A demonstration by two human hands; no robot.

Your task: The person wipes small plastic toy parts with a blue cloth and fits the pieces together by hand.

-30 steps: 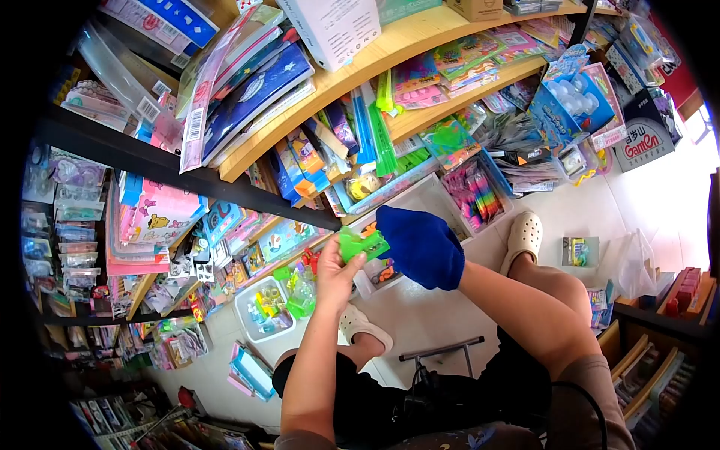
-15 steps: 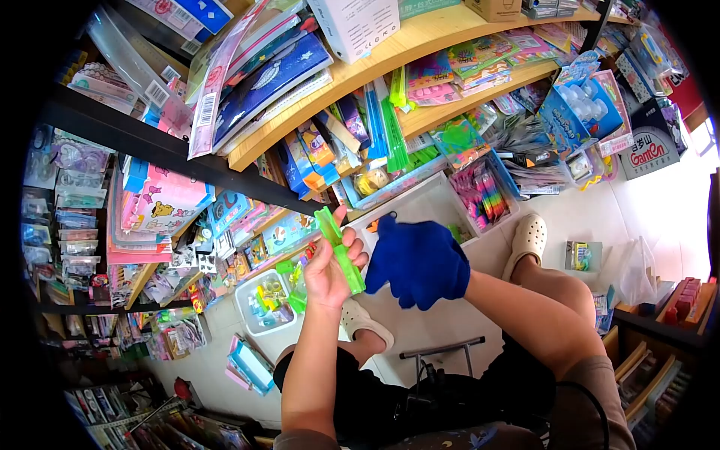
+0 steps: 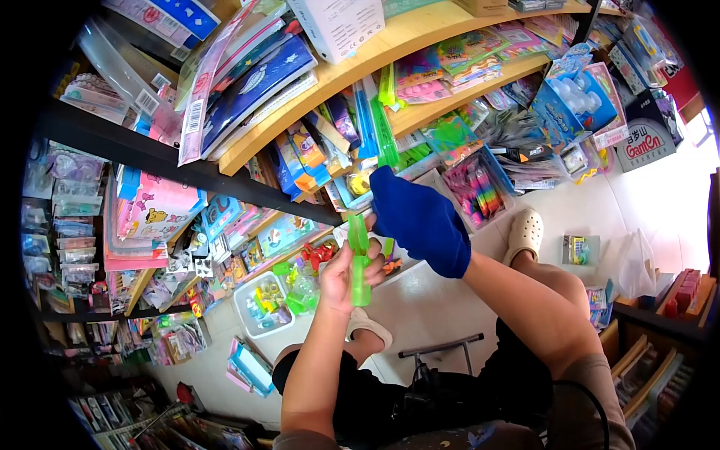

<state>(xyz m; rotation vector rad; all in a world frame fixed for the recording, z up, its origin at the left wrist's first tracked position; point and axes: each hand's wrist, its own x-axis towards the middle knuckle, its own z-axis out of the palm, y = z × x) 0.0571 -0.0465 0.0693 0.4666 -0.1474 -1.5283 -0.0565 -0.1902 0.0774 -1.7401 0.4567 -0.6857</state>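
My left hand (image 3: 349, 277), bare, is closed around a translucent light-green plastic piece (image 3: 359, 274). The piece stands roughly upright, with a split or folded upper end and a rounder lower part; its exact kind is unclear. A dark-blue glove or cloth covers my right hand (image 3: 426, 223), just right of the green piece's upper end. Its fingers are hidden in the blue fabric, so I cannot see whether they hold or touch anything. Below and left of my left hand, more green plastic pieces (image 3: 302, 298) lie beside a white bin (image 3: 262, 330) of small yellow and blue items.
Wooden shelves (image 3: 330, 71) packed with stationery and toys curve ahead, above a black rail (image 3: 247, 193). A bin of rainbow-coloured items (image 3: 480, 191) stands beyond my right hand. Boxes (image 3: 251, 367) lie on the floor at left. A metal stand bar (image 3: 441, 346) is between my legs.
The green piece has turned more upright in my left hand, which has moved slightly right. My gloved right hand has moved up, its fabric now stretching up and left. The head view has shifted slightly.
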